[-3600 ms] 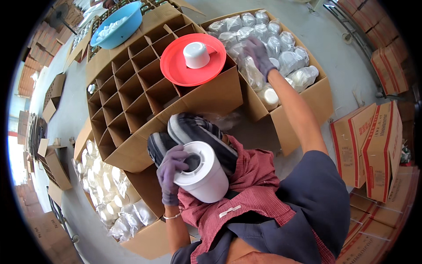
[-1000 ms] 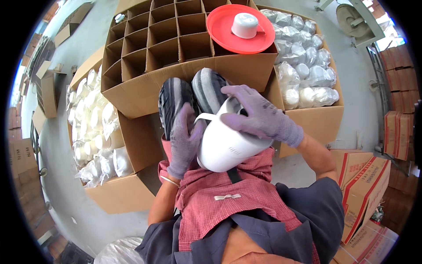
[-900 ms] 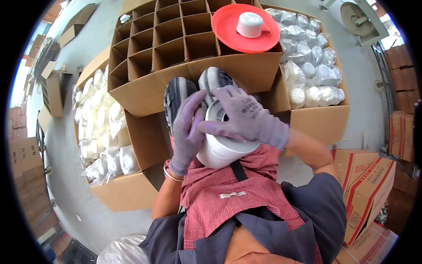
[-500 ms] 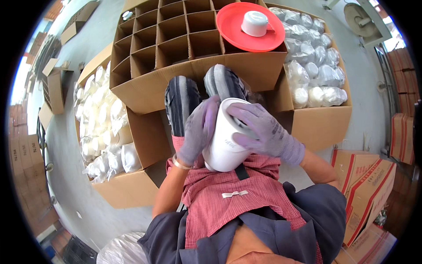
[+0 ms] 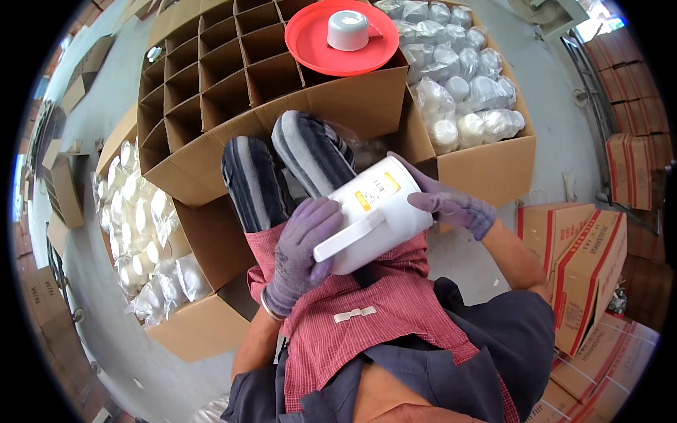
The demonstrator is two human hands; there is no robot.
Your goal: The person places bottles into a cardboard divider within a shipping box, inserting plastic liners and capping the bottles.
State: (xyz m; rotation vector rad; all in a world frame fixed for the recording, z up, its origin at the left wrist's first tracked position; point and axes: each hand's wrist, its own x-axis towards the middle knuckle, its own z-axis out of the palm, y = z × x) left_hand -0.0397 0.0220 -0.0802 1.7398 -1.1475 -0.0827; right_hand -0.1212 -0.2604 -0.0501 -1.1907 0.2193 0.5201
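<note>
Over my lap I hold a white pitcher (image 5: 402,217) tilted on its side, its handle toward me and an orange-and-white label with a barcode on its wall. My left hand (image 5: 305,243), in a purple-grey glove, is closed round one end beside the handle. At the other end, my right hand (image 5: 448,201), gloved alike, grips the rim with the thumb on the near side and the fingers mostly hidden behind. Beyond my knees, a red round tray (image 5: 307,49) rests on the divided carton, bearing a white cup-shaped piece (image 5: 348,32).
The large carton with cardboard dividers (image 5: 282,116) stands ahead. Cartons of plastic-wrapped white pieces stand at the left (image 5: 190,345) and right (image 5: 486,169). Red-striped cartons (image 5: 582,275) are stacked at my right side. More boxes line both sides of the grey floor (image 5: 106,303).
The pitcher has been turned, so its handle and label now face up toward me. My left hand has moved to its lower left end. The view has shifted to the right.
</note>
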